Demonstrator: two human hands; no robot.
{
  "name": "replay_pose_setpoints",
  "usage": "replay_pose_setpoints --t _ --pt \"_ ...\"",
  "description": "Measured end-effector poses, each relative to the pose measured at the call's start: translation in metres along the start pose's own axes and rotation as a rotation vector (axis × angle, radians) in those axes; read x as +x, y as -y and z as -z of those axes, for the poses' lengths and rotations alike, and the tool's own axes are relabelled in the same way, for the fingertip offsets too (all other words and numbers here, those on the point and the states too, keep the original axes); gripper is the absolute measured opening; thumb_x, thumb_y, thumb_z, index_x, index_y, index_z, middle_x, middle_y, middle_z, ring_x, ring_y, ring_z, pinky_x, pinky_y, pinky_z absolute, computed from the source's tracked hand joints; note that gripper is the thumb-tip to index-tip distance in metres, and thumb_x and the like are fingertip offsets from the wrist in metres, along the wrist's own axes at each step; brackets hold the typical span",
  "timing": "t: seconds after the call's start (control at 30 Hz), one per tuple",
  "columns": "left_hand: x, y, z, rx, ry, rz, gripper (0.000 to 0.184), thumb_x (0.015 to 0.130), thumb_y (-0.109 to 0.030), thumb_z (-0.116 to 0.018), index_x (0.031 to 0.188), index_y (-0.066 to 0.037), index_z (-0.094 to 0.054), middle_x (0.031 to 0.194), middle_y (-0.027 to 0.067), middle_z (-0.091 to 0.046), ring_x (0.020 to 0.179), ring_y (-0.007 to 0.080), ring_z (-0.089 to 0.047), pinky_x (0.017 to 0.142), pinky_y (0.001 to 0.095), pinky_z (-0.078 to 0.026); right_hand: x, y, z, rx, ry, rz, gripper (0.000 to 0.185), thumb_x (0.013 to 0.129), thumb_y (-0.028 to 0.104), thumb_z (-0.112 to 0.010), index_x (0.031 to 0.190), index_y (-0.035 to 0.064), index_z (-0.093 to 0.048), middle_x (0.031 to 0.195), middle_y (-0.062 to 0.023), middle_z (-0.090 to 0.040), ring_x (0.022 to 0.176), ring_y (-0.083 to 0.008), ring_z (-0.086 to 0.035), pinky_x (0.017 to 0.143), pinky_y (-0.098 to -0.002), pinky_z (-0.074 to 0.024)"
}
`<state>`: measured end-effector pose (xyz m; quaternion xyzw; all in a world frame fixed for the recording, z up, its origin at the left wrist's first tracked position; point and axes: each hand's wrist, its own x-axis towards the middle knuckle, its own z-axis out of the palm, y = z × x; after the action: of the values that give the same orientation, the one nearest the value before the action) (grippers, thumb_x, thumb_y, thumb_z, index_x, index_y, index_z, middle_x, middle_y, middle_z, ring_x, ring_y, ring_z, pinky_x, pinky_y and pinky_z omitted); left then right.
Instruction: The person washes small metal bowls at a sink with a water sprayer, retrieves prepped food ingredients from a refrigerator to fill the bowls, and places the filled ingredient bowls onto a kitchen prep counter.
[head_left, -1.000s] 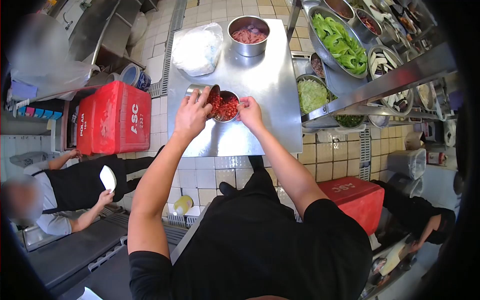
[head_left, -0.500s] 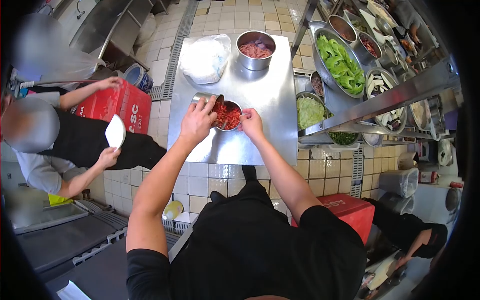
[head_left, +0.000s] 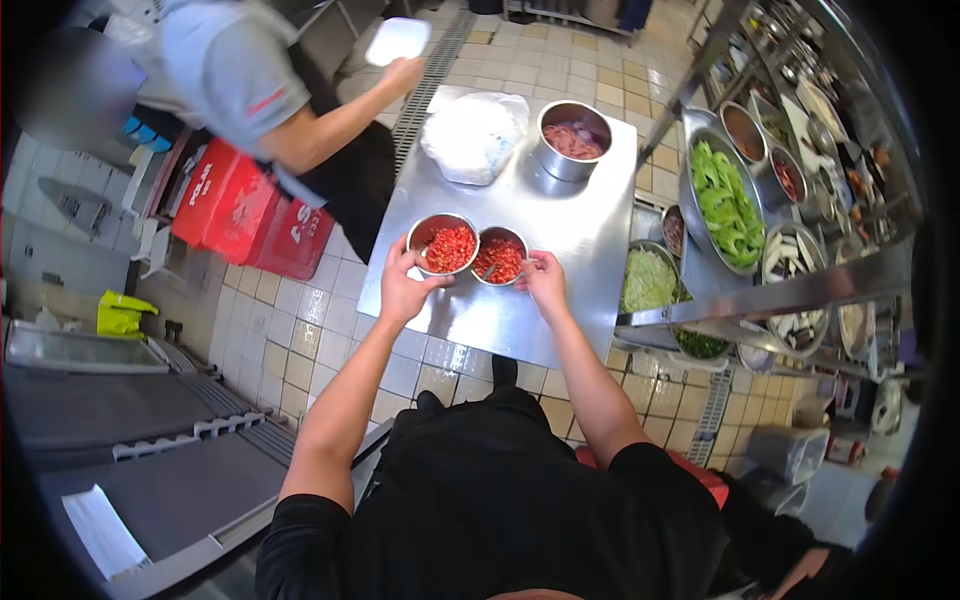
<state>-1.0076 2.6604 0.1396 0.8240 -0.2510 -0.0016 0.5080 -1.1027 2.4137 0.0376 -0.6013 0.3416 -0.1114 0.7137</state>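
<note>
Two round metal pots of chopped red chili stand side by side over the steel table. My left hand (head_left: 402,290) is wrapped round the left pot (head_left: 420,261), which is upright, its thumb near the front. The right pot (head_left: 500,279) sits close against it, also with chopped red chili (head_left: 505,257) inside and what looks like a spoon (head_left: 489,271) in it. My right hand (head_left: 545,281) pinches the right pot at its right rim; the fingertips are partly hidden. Farther back are a white plastic bag (head_left: 472,138) and a deeper pot (head_left: 568,165) of raw meat strips.
At the right, a steel rack (head_left: 770,292) holds a colander of green leaves (head_left: 722,205), shredded pale vegetables (head_left: 648,280) and sliced eggplant. A co-worker (head_left: 300,110) with a white tray (head_left: 398,41) passes beyond the table's left edge. Red crates (head_left: 250,215) stand at the left.
The left pot was tilted over the right one and is now upright beside it. My right hand stays at the right pot. The co-worker has moved forward past the crates; my view has shifted.
</note>
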Motion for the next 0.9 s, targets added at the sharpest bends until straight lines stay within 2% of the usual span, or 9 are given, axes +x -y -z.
replay_pose_setpoints --t 0.1,0.3,0.4,0.47,0.63,0.7,0.77,0.83,0.9 --pt "-0.021 -0.005 0.003 -0.029 -0.099 0.055 0.036 0.057 -0.016 -0.092 0.070 -0.007 -0.059 0.140 0.0191 -0.046 0.128 0.0339 -0.048 0.107 0.0414 -0.039 -0.004 0.013 0.007 -0.086 -0.076 0.049 0.030 0.093 0.010 -0.062 0.119 0.0006 -0.052 0.091 -0.0093 -0.059 0.064 -0.0147 -0.062 0.052 -0.0267 -0.0523" --pt "-0.092 -0.031 0.037 -0.117 -0.226 0.126 0.037 0.056 -0.017 -0.093 0.076 -0.009 -0.062 0.140 0.0182 -0.045 0.129 0.0336 -0.047 0.107 0.0422 -0.038 0.012 0.079 0.014 -0.283 -0.086 0.548 0.037 0.093 0.011 -0.059 0.128 0.0052 -0.050 0.092 -0.0019 -0.056 0.076 -0.0112 -0.057 0.066 -0.0257 -0.0475" --pt "-0.117 -0.068 0.056 -0.167 -0.224 0.057 0.040 0.056 -0.019 -0.094 0.077 -0.010 -0.062 0.138 0.0160 -0.046 0.126 0.0303 -0.048 0.106 0.0408 -0.038 0.046 0.119 -0.040 -0.128 0.132 0.770 0.036 0.093 0.009 -0.053 0.129 0.0057 -0.049 0.098 -0.0021 -0.053 0.082 -0.0117 -0.055 0.071 -0.0248 -0.0454" --pt "-0.124 -0.116 0.071 -0.240 -0.259 0.010 0.041 0.056 -0.021 -0.094 0.077 -0.009 -0.061 0.138 0.0157 -0.046 0.124 0.0294 -0.049 0.104 0.0400 -0.039 0.053 0.153 -0.076 -0.051 0.364 0.627 0.037 0.094 0.003 -0.053 0.130 0.0013 -0.047 0.097 -0.0019 -0.053 0.082 -0.0099 -0.053 0.073 -0.0245 -0.0460" --pt "-0.183 -0.216 0.120 -0.177 -0.267 -0.161 0.043 0.056 -0.026 -0.095 0.072 -0.009 -0.059 0.138 0.0208 -0.046 0.122 0.0334 -0.051 0.102 0.0420 -0.041 0.010 0.157 -0.165 0.003 0.987 0.624 0.034 0.096 0.004 -0.054 0.129 0.0012 -0.048 0.099 -0.0025 -0.050 0.088 -0.0108 -0.049 0.078 -0.0244 -0.0425" --pt "-0.243 -0.251 0.130 -0.170 -0.401 -0.213 0.042 0.058 -0.028 -0.095 0.072 -0.009 -0.060 0.136 0.0245 -0.047 0.124 0.0377 -0.050 0.103 0.0446 -0.040 -0.039 0.134 -0.192 -0.038 1.193 0.651 0.036 0.094 0.003 -0.055 0.130 0.0020 -0.047 0.106 -0.0037 -0.051 0.096 -0.0118 -0.049 0.081 -0.0244 -0.0429" --pt "-0.306 -0.292 0.126 -0.175 -0.661 -0.250 0.040 0.063 -0.029 -0.093 0.074 -0.008 -0.061 0.134 0.0266 -0.048 0.122 0.0391 -0.051 0.101 0.0438 -0.043 -0.109 0.139 -0.197 -0.057 1.478 0.593 0.055 0.084 0.006 -0.063 0.135 0.0028 -0.044 0.117 -0.0080 -0.049 0.106 -0.0177 -0.050 0.090 -0.0296 -0.0422" --pt "-0.356 -0.335 0.111 0.101 -1.044 -0.315 0.040 0.063 -0.026 -0.092 0.074 -0.007 -0.059 0.133 0.0264 -0.049 0.117 0.0369 -0.055 0.098 0.0413 -0.045 -0.163 0.150 -0.192 -0.063 1.661 0.733 0.077 0.076 0.021 -0.074 0.141 0.0040 -0.037 0.126 -0.0105 -0.045 0.115 -0.0230 -0.048 0.096 -0.0367 -0.0400" --pt "-0.407 -0.387 0.103 0.510 -1.425 -0.209 0.040 0.062 -0.022 -0.091 0.076 -0.007 -0.057 0.130 0.0246 -0.051 0.115 0.0343 -0.056 0.097 0.0410 -0.046 -0.209 0.169 -0.200 0.011 1.706 0.941 0.091 0.070 0.030 -0.078 0.144 0.0040 -0.032 0.132 -0.0120 -0.042 0.122 -0.0262 -0.044 0.099 -0.0407 -0.0376"
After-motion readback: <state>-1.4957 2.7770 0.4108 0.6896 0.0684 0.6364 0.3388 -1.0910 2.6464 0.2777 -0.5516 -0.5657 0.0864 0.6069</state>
